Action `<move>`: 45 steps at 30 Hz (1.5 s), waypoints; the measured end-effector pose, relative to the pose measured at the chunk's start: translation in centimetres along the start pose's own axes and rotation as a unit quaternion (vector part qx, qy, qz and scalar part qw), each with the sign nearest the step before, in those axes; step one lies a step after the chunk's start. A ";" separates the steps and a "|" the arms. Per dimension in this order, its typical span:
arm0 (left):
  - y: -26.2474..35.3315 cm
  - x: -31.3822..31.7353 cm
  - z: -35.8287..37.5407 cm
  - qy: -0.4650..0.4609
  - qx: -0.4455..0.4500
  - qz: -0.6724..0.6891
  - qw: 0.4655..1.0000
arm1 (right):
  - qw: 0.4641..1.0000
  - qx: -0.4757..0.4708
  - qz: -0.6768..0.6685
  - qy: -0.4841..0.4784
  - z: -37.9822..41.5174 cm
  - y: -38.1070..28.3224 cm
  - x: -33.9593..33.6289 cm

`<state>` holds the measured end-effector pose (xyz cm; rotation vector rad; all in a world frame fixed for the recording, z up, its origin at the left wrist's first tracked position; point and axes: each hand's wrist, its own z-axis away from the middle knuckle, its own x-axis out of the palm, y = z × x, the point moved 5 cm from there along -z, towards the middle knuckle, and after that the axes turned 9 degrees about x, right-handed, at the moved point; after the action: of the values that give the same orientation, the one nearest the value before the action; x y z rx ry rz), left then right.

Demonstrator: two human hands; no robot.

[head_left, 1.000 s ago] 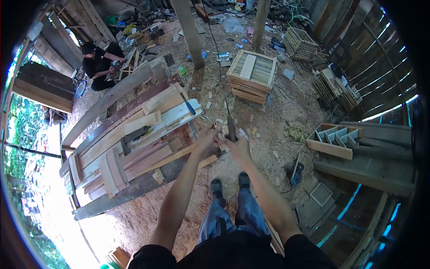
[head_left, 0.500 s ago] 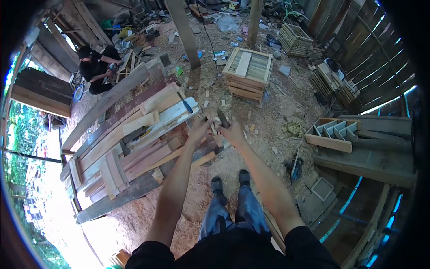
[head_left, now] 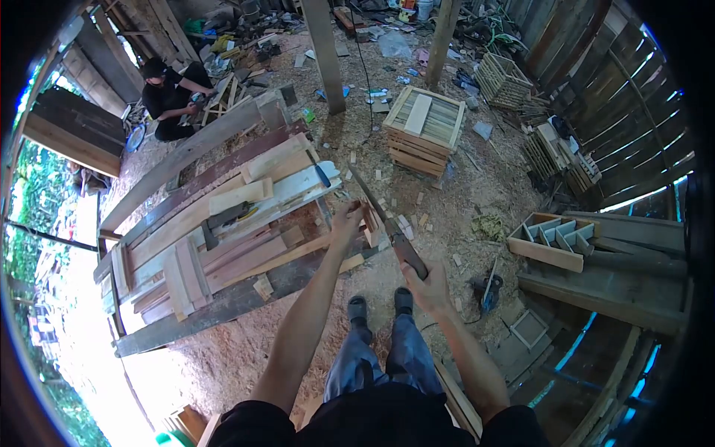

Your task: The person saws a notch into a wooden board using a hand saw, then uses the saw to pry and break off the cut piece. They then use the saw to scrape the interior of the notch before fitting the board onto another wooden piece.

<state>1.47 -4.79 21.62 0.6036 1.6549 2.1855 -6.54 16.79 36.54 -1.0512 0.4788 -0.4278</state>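
My right hand (head_left: 427, 286) is closed round the dark handle of a long narrow-bladed hand tool (head_left: 402, 247). Its thin blade points up and away from me to the left; whether the edge has teeth is too small to tell. My left hand (head_left: 345, 225) is closed at the near end of the plank stack, with its fingers on a small wood piece (head_left: 370, 219). The tool's blade passes right beside that piece; contact between them cannot be made out. Beyond my left hand, a blue-handled tool (head_left: 322, 176) lies on a pale board (head_left: 294, 192).
Planks (head_left: 238, 253) lie stacked on a low wooden bench to the left. A slatted crate (head_left: 421, 153) stands ahead, and a divided wooden box (head_left: 547, 257) rests on the right. A power tool (head_left: 485, 295) lies on the shavings-covered floor. Another person (head_left: 170, 100) sits at far left.
My right hand has drawn back toward me and to the right, bringing the tool's length into view. My left hand has shifted slightly downward. The whole view has tilted a little.
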 end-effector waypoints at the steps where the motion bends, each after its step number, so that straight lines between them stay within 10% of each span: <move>1: -0.4 -0.1 -0.2 -0.001 -0.001 0.000 1.000 | 1.000 0.001 0.000 0.001 0.2 0.1 0.0; 31: -1.3 0.9 -0.4 0.040 0.092 -0.007 0.995 | 0.984 0.132 0.116 0.026 -2.0 -3.0 2.5; 43: 3.2 -0.9 -0.3 0.086 0.077 -0.097 0.989 | 0.989 0.012 -0.135 -0.065 -8.4 3.0 6.2; 45: 3.9 -0.5 -0.7 0.084 0.061 -0.096 0.990 | 0.997 0.053 0.058 -0.005 -7.4 1.3 5.3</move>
<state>1.47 -6.68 25.14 0.2811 1.8583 2.0570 -6.24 9.23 31.40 -0.9185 0.5006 -0.3417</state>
